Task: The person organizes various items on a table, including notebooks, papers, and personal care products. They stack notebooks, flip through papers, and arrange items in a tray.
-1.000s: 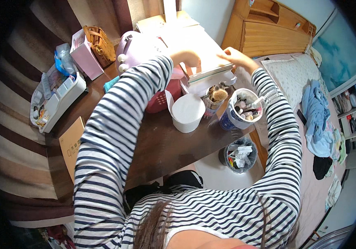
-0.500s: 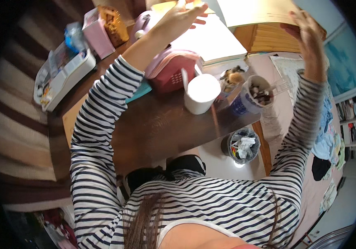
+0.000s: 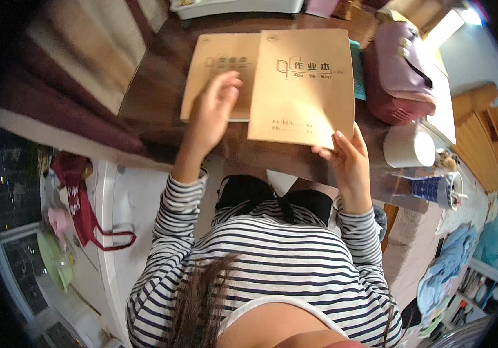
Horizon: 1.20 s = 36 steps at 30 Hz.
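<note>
view: head camera, one view only, looking down at a dark brown wooden desk [image 3: 162,75] across the upper half of the frame
right hand [image 3: 346,156]: centre-right; fingers closed in a pinch on the lower right corner of a thin tan paper-cover exercise book [image 3: 302,84], thumb on top, other fingers hidden underneath
held book: upper centre of frame, front cover up, tilted slightly; lower edge looks lifted off the desk, left edge overlapping the second book
left hand [image 3: 214,113]: centre, just left of the held book; fingers loosely spread and a bit blurred, palm over the lower right part of a second tan exercise book [image 3: 217,66] that lies flat on the desk; gripping nothing as far as I can tell, contact or hover unclear
step, judged: looks like two books being handled side by side. To do it well: keep the pinch near the corner but support the spine side so the thin cover doesn't bend; left palm flat to pin the lower book; square the edges before letting go
right of the books: purple zip pouch [image 3: 400,69] upper right, nearly touching the held book; a teal edge [image 3: 357,69] shows between them
further right: white round cylinder container [image 3: 408,148], then blue mug full of small items [image 3: 439,190] at the desk's right edge
counts: exercise books 2; hands 2; pouch 1; white container 1; mug 1
top edge: white tray [image 3: 237,8], partly cut off
</note>
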Tool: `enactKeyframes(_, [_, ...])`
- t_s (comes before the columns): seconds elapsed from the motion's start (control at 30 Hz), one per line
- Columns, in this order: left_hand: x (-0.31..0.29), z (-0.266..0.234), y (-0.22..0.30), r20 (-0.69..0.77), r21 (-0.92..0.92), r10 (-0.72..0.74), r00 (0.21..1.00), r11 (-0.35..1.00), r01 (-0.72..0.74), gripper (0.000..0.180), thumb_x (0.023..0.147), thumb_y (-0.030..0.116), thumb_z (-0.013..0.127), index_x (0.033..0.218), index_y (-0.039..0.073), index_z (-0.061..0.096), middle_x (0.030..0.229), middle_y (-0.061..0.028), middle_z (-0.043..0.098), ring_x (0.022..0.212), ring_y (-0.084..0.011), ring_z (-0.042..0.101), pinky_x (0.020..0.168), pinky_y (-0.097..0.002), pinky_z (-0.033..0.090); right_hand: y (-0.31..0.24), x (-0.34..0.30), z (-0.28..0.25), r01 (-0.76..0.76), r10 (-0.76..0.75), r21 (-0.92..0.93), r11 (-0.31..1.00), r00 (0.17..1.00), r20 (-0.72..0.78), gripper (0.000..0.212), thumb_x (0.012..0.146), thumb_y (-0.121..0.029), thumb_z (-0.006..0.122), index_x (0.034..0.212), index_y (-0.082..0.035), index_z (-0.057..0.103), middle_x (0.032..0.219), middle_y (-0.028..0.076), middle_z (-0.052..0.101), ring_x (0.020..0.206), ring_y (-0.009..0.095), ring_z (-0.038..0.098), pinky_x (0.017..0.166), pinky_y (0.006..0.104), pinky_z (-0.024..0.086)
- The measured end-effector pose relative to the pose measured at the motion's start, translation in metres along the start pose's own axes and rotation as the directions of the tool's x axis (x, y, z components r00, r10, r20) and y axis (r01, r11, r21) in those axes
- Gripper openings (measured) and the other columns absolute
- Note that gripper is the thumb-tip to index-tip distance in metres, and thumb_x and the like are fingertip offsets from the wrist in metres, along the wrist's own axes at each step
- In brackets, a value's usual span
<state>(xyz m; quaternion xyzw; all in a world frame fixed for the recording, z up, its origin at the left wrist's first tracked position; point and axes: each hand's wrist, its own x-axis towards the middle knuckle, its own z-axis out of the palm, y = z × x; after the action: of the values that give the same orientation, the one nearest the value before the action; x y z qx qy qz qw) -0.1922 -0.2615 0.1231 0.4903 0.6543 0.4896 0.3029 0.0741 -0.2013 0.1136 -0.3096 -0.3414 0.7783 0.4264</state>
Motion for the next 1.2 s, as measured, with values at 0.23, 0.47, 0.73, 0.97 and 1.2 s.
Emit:
enactKeyframes(0.23, [-0.004, -0.078, -0.101, -0.276, 0.709, 0.106, 0.955, 0.694, 0.128, 0.048, 0.094, 0.034, 0.054, 0.125, -0.003, 0.049, 0.122, -0.0222, 0.054, 0.113, -0.0327, 0.053, 0.096, -0.0395, 0.041, 0.021, 0.064, 0.051, 0.198, -0.197, -0.010, 0.980, 0.980, 0.041, 0.029, 0.095, -0.006, 0.044, 0.123, 0.001, 0.042, 0.106, 0.016, 0.059, 0.084, 0.031, 0.067, 0.070, 0.0326, 0.059])
enactKeyframes(0.47, [0.007, -0.061, -0.094, -0.235, 0.683, 0.080, 0.969, 0.723, 0.106, 0.054, 0.084, 0.035, 0.063, 0.121, -0.003, 0.052, 0.110, -0.0242, 0.057, 0.106, -0.0378, 0.054, 0.091, -0.0414, 0.044, 0.044, 0.090, 0.067, 0.074, -0.049, -0.170, 0.983, 0.988, 0.144, 0.030, 0.095, -0.006, 0.045, 0.123, 0.001, 0.039, 0.096, 0.017, 0.060, 0.076, 0.029, 0.067, 0.063, 0.0299, 0.057])
enactKeyframes(0.73, [0.018, -0.066, -0.086, -0.256, 0.608, -0.143, 0.956, 0.745, 0.274, 0.058, 0.086, 0.032, 0.062, 0.131, 0.000, 0.044, 0.119, -0.0250, 0.053, 0.109, -0.0397, 0.052, 0.094, -0.0423, 0.043, 0.091, 0.103, 0.060, 0.311, -0.060, -0.926, 0.214, 0.951, 0.305, 0.054, 0.083, -0.017, 0.066, 0.127, 0.008, 0.045, 0.076, 0.021, 0.066, 0.063, 0.030, 0.067, 0.058, 0.0351, 0.051])
enactKeyframes(0.97, [0.002, -0.039, -0.068, -0.038, 0.714, -0.016, 0.999, 0.700, 0.038, 0.099, 0.072, 0.047, 0.074, 0.143, -0.001, 0.025, 0.147, -0.0343, 0.012, 0.135, -0.0484, 0.020, 0.107, -0.0492, 0.029, 0.086, 0.084, 0.071, 0.308, -0.101, -0.951, 0.029, 0.948, 0.303, 0.055, 0.084, -0.021, 0.064, 0.127, 0.009, 0.046, 0.067, 0.016, 0.064, 0.057, 0.029, 0.064, 0.053, 0.0367, 0.051])
enactKeyframes(1.2, [-0.001, -0.041, -0.071, 0.021, 0.706, 0.043, 0.999, 0.706, -0.046, 0.103, 0.066, 0.048, 0.077, 0.142, 0.001, 0.027, 0.148, -0.0322, 0.014, 0.138, -0.0454, 0.017, 0.109, -0.0474, 0.026, 0.088, 0.081, 0.068, 0.340, -0.161, -0.940, 0.031, 0.930, 0.331, 0.056, 0.086, -0.022, 0.063, 0.129, 0.008, 0.045, 0.065, 0.015, 0.059, 0.060, 0.029, 0.059, 0.055, 0.0377, 0.049])
